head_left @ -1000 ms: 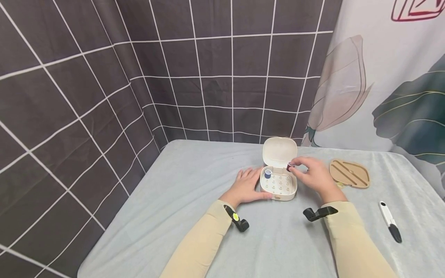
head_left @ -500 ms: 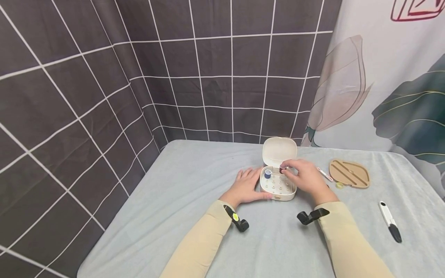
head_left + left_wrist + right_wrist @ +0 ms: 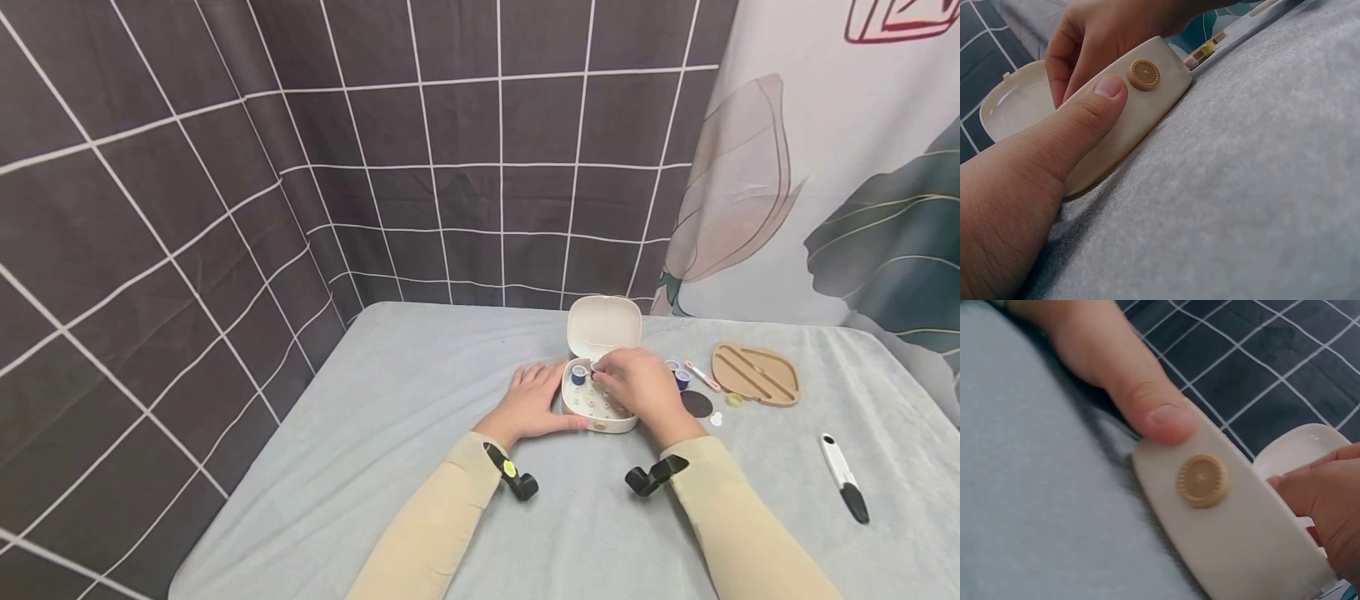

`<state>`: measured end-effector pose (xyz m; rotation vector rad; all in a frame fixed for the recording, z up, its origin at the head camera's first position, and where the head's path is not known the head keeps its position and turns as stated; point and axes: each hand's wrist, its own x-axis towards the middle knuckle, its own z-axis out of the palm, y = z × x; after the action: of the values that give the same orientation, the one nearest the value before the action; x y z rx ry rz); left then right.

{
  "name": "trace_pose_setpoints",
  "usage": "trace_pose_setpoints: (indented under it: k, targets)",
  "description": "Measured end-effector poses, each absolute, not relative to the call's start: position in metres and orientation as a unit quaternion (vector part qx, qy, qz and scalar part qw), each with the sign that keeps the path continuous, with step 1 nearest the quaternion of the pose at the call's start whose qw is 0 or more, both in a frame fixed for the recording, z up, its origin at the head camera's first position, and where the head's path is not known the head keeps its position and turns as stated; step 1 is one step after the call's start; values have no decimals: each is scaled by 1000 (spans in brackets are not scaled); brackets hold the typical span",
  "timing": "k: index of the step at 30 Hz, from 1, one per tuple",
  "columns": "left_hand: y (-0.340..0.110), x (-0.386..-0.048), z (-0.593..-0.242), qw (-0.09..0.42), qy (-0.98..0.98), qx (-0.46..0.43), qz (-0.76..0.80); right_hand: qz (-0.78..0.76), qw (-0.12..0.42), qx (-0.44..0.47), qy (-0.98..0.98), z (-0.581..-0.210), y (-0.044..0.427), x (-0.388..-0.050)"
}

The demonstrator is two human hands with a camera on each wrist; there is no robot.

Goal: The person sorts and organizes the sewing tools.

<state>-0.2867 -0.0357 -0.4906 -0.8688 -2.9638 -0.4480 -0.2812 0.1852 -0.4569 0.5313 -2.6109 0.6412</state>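
Observation:
A cream sewing box (image 3: 609,426) stands on the cloth with its lid (image 3: 604,323) raised; rows of small pegs fill its floor. One blue thread spool (image 3: 578,376) sits in the back left corner. My left hand (image 3: 531,405) lies against the box's left side, fingers straight, thumb pressed on the front wall beside a tan button-shaped knob (image 3: 1144,75). My right hand (image 3: 639,385) reaches over the box and pinches a dark red thread spool (image 3: 1314,535) near the back row, right of the blue one. The fingers mostly hide that spool.
To the right of the box lie blue spools (image 3: 682,380), a black disc (image 3: 697,404), a pink-and-white small tool (image 3: 702,377), a yellow ring (image 3: 733,400) and a small white piece (image 3: 716,419). Farther right are a tan grooved tray (image 3: 754,374) and a white-and-black tool (image 3: 844,478).
My right hand has carried the dark red spool leftward and down into the box, uncovering the blue spools and black disc on the cloth. My left hand has stayed in place.

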Motion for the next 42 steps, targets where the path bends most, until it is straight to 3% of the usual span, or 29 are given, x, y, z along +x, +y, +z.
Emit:
trace_pose_setpoints:
  k: [12,36,42]
  targets:
    - [-35,-287,-489,-1,-951,-275,-142,165,160,149,-962,-455,174,-275]
    - [-36,-287,-489,3,-951,-279,-133,134,166,161,-964,-457,172,-276]
    - [-35,-288,-490,1,-951,-277,-138,155,145,162,-964,-451,175,-276]
